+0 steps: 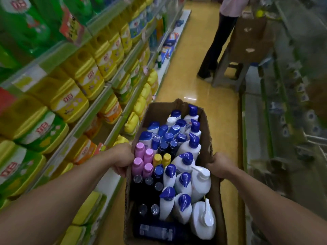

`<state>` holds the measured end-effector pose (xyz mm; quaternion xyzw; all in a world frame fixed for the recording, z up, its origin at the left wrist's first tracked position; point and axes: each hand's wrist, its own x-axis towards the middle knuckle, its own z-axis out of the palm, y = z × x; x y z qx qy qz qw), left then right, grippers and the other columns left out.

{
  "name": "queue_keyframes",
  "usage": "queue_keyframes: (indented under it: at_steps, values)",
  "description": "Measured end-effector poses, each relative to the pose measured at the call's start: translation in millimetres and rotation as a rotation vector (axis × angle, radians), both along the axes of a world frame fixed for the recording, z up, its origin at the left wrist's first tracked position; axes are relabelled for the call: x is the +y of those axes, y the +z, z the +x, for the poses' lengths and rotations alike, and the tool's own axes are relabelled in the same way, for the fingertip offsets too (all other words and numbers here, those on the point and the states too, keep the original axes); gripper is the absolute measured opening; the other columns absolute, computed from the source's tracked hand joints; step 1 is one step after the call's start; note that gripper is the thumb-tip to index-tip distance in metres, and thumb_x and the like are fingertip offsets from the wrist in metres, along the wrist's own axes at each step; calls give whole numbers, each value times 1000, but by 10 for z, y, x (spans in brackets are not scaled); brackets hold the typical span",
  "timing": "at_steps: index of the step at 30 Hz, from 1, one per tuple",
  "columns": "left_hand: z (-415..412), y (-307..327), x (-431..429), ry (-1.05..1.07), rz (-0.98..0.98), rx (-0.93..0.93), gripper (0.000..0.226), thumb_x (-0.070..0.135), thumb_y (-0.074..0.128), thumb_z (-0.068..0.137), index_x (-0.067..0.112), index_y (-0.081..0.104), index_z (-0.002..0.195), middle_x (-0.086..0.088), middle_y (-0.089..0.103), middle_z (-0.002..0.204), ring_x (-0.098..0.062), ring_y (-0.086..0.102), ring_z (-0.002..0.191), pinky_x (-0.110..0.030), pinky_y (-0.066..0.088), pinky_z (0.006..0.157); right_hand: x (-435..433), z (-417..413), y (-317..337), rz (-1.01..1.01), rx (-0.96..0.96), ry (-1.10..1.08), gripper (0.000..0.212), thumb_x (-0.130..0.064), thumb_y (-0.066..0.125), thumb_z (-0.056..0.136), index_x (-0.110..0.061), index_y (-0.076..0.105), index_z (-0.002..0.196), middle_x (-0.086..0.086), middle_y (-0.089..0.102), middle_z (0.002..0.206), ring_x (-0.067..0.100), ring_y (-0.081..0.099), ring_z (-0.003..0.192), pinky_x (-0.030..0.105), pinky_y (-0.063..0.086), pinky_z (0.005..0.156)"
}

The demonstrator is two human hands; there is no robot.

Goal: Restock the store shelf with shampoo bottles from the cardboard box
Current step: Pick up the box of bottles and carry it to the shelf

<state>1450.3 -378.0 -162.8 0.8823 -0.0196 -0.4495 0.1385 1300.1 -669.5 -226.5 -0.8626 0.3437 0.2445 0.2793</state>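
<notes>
Left shelf [99, 101] is loaded tier on tier: yellow jugs [85, 75] in rows through the middle, green packs [44, 133] under them at the near end, orange packs [113, 110] lower down. The glossy floor [200, 50] runs up the aisle; a grey stool [228, 71] stands far ahead, a person's shoe [205, 76] just beside it

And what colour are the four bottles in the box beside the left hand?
The bottles are pink, caps included; the head view shows it.
</notes>
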Motion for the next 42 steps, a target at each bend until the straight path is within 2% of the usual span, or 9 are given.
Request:
queue_keyframes:
  at_steps: [4,8,12,15,18,23,32,39,42]
  values:
    - [589,9,-382,40,-14,-2,39,21,41,91,-7,65,79,-27,70,67,-34,72,59,-42,61,61,-455,718,41,-19,12,40,17,-20,64,82,-7,68,72,9,66,70,22,66,63,31,50,45]
    - [1192,52,-763,70,-37,17,35,21,45,89,-9,64,90,-26,71,69,-36,73,63,-48,62,65,-883,1400,136,-19,16,55,14,-18,65,84,-6,69,76,10,68,73,21,67,62,25,49,42]
    - [1847,26,-1159,68,-52,49,33,16,43,85,-10,65,86,-27,71,69,-38,73,66,-49,62,68,-1291,2052,125,-40,34,67,16,-19,64,86,-8,69,75,8,67,71,19,66,61,22,46,40]
    - [2377,-65,-1443,57,-76,-28,29,15,44,90,-1,61,73,-17,67,59,-32,69,55,-33,59,51,-1588,2559,85,-57,47,77,17,-21,63,87,-12,67,72,3,64,68,14,62,58,19,41,38]
    - [2965,-134,-1743,7,-70,-92,21,13,47,90,5,59,74,-12,66,66,-29,68,60,-23,46,35,-1883,3082,77,-70,73,77,19,-24,65,86,-15,64,70,0,62,68,10,59,60,18,40,42]
    - [3886,-79,-2271,51,-111,-19,18,8,48,90,-1,57,77,-21,65,67,-32,66,47,-31,49,37,-2379,3954,124,-74,62,84,28,-30,66,85,-17,60,61,-2,58,61,9,55,55,17,37,42]
    - [5566,-16,-3410,55,-90,12,23,10,47,88,-4,61,76,-22,68,61,-32,69,50,-38,58,50,-3568,5611,10,-38,33,103,29,-35,67,83,-16,63,62,-3,59,61,9,56,56,16,36,39]
    - [6732,-96,-4342,60,-58,-72,24,13,48,87,-3,66,85,-21,74,78,-33,72,63,-32,55,49,-4712,7003,-56,20,-23,153,26,-35,66,81,-16,66,63,-1,63,67,12,62,58,18,41,40]
    - [7170,-77,-4712,78,-61,-81,27,15,48,82,-3,68,87,-21,74,80,-34,72,64,-39,60,56,-5110,7531,70,31,-23,159,25,-33,66,85,-17,68,66,-2,64,67,9,62,54,15,39,38]
